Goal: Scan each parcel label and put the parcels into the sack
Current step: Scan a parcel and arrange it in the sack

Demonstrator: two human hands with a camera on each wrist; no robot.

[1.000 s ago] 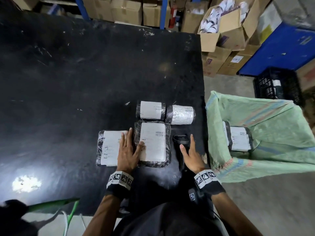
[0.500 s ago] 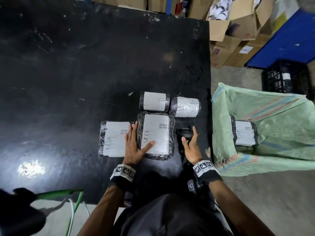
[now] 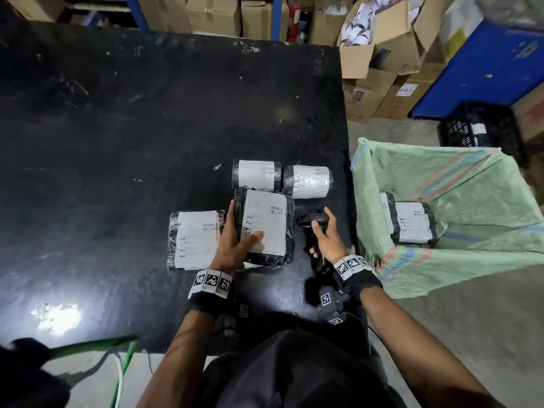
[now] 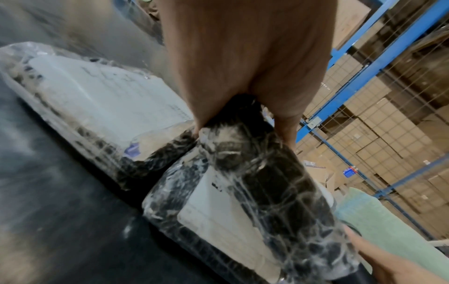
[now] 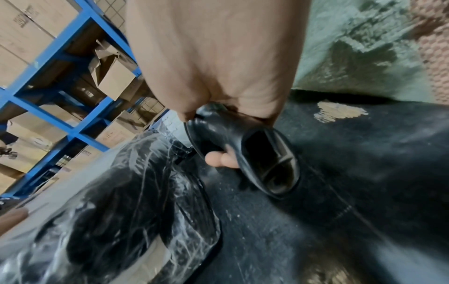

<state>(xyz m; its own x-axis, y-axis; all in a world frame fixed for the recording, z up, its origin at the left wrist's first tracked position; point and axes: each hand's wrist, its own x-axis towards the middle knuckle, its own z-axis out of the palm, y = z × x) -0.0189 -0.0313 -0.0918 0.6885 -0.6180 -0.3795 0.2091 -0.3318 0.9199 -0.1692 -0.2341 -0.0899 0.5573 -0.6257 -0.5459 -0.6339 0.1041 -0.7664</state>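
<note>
My left hand (image 3: 235, 240) grips the middle black-wrapped parcel (image 3: 266, 228) by its left edge, thumb lying on its white label. The same parcel (image 4: 255, 201) fills the left wrist view, tilted up off the table. My right hand (image 3: 325, 234) is wrapped round the handle of the black barcode scanner (image 3: 312, 222), whose dark scan window (image 5: 269, 165) shows in the right wrist view. Another flat parcel (image 3: 194, 240) lies to the left. Two rolled parcels (image 3: 256, 174) (image 3: 307, 181) lie behind. The green sack (image 3: 471, 260) stands open to the right with one parcel (image 3: 412, 222) inside.
The black table (image 3: 147, 128) ends just right of the scanner, beside the sack. Cardboard boxes (image 3: 382, 39) and blue racking (image 4: 364, 57) stand behind. A black crate (image 3: 482, 128) sits on the floor at far right. A green cable (image 3: 123, 366) hangs at the near left.
My left hand went from lying flat between the two parcels to gripping the middle parcel's left edge and lifting it. My right hand curled round the scanner handle and raised it.
</note>
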